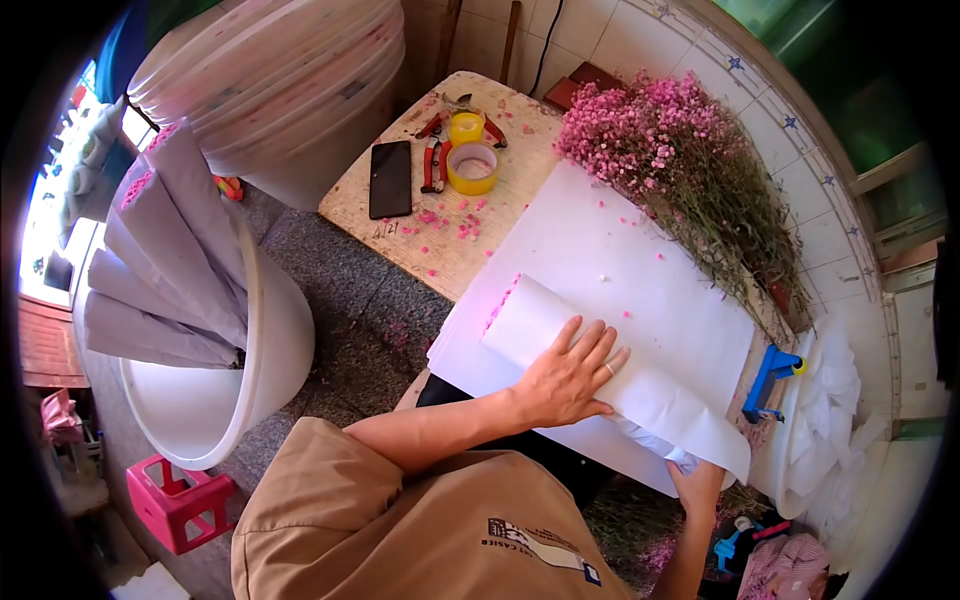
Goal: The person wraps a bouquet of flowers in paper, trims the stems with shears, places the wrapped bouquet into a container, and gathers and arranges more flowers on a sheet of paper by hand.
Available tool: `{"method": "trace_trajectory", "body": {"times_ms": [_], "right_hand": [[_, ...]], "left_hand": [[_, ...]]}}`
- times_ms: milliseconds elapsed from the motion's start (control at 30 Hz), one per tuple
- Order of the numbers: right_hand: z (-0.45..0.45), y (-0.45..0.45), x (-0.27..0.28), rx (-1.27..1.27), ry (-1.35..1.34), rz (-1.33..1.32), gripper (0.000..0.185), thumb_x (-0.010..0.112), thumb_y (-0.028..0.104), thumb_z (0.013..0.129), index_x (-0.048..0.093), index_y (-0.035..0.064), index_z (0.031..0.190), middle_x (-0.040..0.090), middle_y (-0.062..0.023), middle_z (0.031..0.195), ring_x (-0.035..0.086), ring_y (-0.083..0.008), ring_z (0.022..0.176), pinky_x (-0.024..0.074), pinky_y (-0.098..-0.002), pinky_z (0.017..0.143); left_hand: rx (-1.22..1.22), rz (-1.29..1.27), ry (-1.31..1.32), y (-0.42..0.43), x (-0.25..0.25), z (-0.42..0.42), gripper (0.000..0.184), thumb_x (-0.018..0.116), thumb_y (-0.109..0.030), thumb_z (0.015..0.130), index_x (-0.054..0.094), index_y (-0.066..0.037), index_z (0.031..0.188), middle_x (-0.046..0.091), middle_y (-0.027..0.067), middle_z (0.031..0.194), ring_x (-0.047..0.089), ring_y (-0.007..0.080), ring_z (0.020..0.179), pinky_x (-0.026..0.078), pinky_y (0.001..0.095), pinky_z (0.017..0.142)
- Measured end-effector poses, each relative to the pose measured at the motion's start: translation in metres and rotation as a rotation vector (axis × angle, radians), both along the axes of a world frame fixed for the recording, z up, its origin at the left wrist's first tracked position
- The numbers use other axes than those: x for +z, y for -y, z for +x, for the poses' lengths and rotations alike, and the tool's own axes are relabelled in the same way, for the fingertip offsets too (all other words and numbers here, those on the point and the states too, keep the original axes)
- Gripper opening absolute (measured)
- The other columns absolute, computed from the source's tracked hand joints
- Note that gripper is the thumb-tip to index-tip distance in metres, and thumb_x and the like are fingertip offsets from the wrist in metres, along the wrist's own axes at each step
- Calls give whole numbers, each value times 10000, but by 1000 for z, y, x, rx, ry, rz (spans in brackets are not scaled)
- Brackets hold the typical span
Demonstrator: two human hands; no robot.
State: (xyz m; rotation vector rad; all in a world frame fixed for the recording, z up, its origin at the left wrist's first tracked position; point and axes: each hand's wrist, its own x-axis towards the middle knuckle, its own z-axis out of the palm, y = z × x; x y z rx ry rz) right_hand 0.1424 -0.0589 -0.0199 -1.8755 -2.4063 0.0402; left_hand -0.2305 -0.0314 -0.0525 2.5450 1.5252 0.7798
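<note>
A white paper roll (545,318) lies diagonally on a stack of white sheets (600,235), with pink blossoms showing at its upper left end. My left hand (575,375) rests on top of the roll, palm down with the fingers apart, a ring on one finger. At the roll's lower right end my right hand (697,482) holds the paper edge, its fingers partly hidden by the paper. A large bunch of pink flowers (640,130) with green stems lies beyond the sheets.
On the wooden table (350,200) are a black phone (390,180), yellow tape rolls (472,168) and red-handled pruners (435,165). Wrapped bundles (185,250) stand in a white tub (290,320) at left. A blue tape dispenser (768,382) sits right, a pink stool (180,505) lower left.
</note>
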Motion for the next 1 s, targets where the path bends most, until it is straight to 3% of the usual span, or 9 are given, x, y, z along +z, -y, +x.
{"method": "trace_trajectory", "body": {"times_ms": [100, 167, 267, 433, 500, 700, 833, 900, 1000], "right_hand": [[-14, 20, 51, -104, 52, -99, 686, 879, 184, 700, 625, -14, 1306, 640, -252, 1274, 561, -439, 1243, 435, -506, 1070], [-4, 33, 72, -54, -215, -255, 648, 895, 169, 700, 649, 19, 1281, 660, -212, 1254, 592, -399, 1205, 458, -465, 1047], [27, 28, 79, -198, -863, -327, 299, 826, 70, 779, 748, -3, 1058, 764, -67, 938, 709, -167, 909, 544, -317, 877], [152, -61, 41, -695, -1210, 271, 185, 754, 247, 953, 724, 66, 973, 628, 42, 799, 534, -59, 704, 409, -248, 628], [202, -96, 12, -705, -1213, 382, 227, 775, 292, 932, 711, 74, 928, 591, 43, 751, 499, -64, 631, 372, -253, 564], [248, -174, -9, -905, -1281, 8, 358, 838, 399, 850, 637, 109, 792, 572, 27, 707, 505, -87, 596, 358, -255, 518], [225, -189, -5, -908, -1207, -5, 298, 859, 289, 833, 666, 66, 792, 624, -21, 727, 520, -122, 592, 400, -308, 520], [221, -184, -4, -734, -1245, 237, 220, 850, 197, 837, 690, 47, 849, 697, -65, 797, 609, -165, 730, 435, -324, 720], [202, -131, -11, -774, -1341, 247, 193, 822, 196, 875, 693, 59, 836, 687, -37, 777, 620, -140, 687, 463, -296, 638]], "left_hand": [[-28, -26, 6, 1, 0, 1, 852, 576, -643, 911, 467, -37, 1500, 486, 244, 1485, 428, 399, 1405, 262, 590, 1187], [-13, -69, 13, -2, 2, 2, 879, 601, -644, 897, 440, -50, 1524, 459, 250, 1514, 400, 405, 1433, 223, 596, 1205], [-54, -130, -18, -2, 7, -3, 1078, 834, -549, 710, 383, -51, 1553, 427, 252, 1543, 377, 420, 1452, 188, 621, 1206], [-35, -81, -105, -3, 15, 8, 1099, 924, -418, 604, 425, -51, 1512, 480, 222, 1491, 432, 416, 1403, 229, 621, 1187], [-31, -45, -117, -1, 16, 9, 1098, 928, -417, 602, 423, -51, 1506, 485, 223, 1485, 435, 422, 1400, 240, 628, 1173], [-20, -28, -156, 1, 16, 12, 1097, 936, -429, 601, 426, -50, 1495, 487, 225, 1477, 437, 419, 1400, 245, 630, 1163], [-24, -39, -185, 0, 15, 14, 1147, 941, -393, 594, 370, -34, 1523, 457, 230, 1490, 417, 426, 1407, 239, 615, 1166], [-27, -45, -183, -1, 17, 14, 1148, 942, -384, 594, 369, -35, 1525, 457, 230, 1491, 418, 425, 1407, 239, 614, 1165], [-22, -58, -190, -2, 19, 15, 1147, 941, -380, 597, 367, -35, 1528, 457, 231, 1491, 417, 426, 1408, 239, 614, 1165]]}}
